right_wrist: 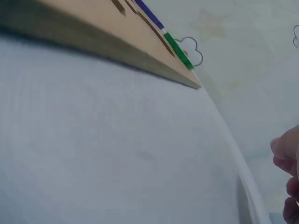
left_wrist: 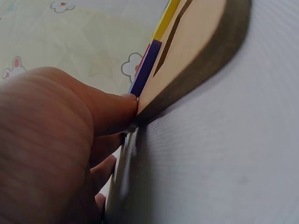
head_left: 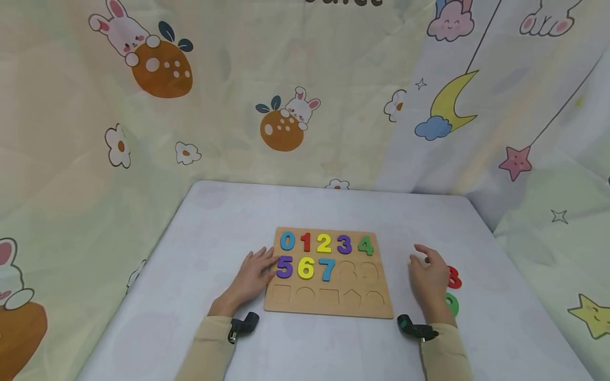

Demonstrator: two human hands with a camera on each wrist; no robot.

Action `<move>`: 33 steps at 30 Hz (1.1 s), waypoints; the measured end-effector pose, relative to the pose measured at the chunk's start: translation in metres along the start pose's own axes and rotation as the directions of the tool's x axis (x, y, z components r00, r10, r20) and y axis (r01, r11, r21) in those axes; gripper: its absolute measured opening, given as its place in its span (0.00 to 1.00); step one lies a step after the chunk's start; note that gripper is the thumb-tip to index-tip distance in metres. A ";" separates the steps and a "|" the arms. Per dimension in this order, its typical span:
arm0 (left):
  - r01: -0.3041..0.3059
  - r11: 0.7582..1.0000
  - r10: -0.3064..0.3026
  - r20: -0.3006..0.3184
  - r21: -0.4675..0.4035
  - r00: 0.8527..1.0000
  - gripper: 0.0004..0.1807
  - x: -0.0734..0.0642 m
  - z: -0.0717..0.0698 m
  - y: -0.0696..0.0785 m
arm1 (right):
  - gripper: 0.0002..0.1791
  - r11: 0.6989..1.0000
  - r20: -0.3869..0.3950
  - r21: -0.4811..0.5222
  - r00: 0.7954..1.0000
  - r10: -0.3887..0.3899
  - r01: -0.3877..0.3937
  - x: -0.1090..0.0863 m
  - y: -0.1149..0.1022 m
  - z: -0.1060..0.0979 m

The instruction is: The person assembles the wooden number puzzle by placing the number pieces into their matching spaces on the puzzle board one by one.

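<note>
A wooden number puzzle board point(head_left: 305, 305) lies on the table. Colored number pieces fill its top row from 0 to 4; a purple 5 point(head_left: 284, 267), yellow 6 point(head_left: 306, 268) and blue 7 point(head_left: 327, 269) sit in the second row. My left hand point(head_left: 254, 272) rests at the board's left edge, fingers extended, thumb right beside the 5. To the right of the board, my right hand point(head_left: 429, 280) hovers with loosely bent fingers and nothing between them. It partly covers a red number piece point(head_left: 455, 277) and a green number piece point(head_left: 452, 304) on the table.
Two round-edged recesses point(head_left: 357, 271) show at the right of the second row. Outlined shape recesses point(head_left: 329, 297) run along the board's bottom row. The white table point(head_left: 229, 211) ends at a printed cloth backdrop point(head_left: 229, 116). Each wrist wears a small black camera point(head_left: 244, 324).
</note>
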State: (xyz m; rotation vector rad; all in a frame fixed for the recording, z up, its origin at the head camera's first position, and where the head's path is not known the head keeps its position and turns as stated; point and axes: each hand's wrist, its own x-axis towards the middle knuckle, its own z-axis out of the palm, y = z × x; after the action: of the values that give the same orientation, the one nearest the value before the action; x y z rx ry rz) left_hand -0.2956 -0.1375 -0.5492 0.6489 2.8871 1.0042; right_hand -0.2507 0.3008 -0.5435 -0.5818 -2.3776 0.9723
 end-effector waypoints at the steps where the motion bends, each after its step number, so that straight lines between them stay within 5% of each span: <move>1: 0.001 1.000 -0.001 0.000 -0.001 1.000 0.24 0.000 0.000 0.000 | 0.19 1.000 -0.012 -0.014 1.000 0.010 -0.011 0.001 0.001 -0.002; 6: 0.013 1.000 -0.013 0.007 0.010 1.000 0.24 0.000 0.000 0.001 | 0.19 0.999 -0.083 -0.036 0.997 0.000 -0.003 0.006 0.007 -0.014; 10: 0.010 1.000 -0.010 0.009 0.012 1.000 0.24 0.000 -0.001 0.002 | 0.17 0.997 -0.210 -0.067 0.977 -0.041 0.028 0.013 0.019 -0.024; 14: 0.006 1.000 -0.006 0.010 0.007 1.000 0.24 0.000 -0.002 0.002 | 0.17 0.996 -0.286 -0.080 0.958 0.018 -0.042 0.018 0.030 -0.034; 23: 0.004 1.000 -0.004 0.014 0.006 1.000 0.24 0.000 -0.001 0.001 | 0.24 0.949 -0.191 -0.137 0.948 0.255 -0.283 0.022 0.039 -0.045; 33: 0.007 1.000 -0.007 0.016 0.002 1.000 0.24 0.000 -0.001 0.000 | 0.29 0.902 -0.075 -0.237 0.932 0.354 -0.361 0.020 0.039 -0.049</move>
State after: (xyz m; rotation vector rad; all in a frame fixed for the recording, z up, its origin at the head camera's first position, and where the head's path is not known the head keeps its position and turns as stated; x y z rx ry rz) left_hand -0.2958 -0.1379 -0.5485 0.6436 2.8753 0.9906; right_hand -0.2296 0.3627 -0.5358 -1.1542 -2.4299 0.8043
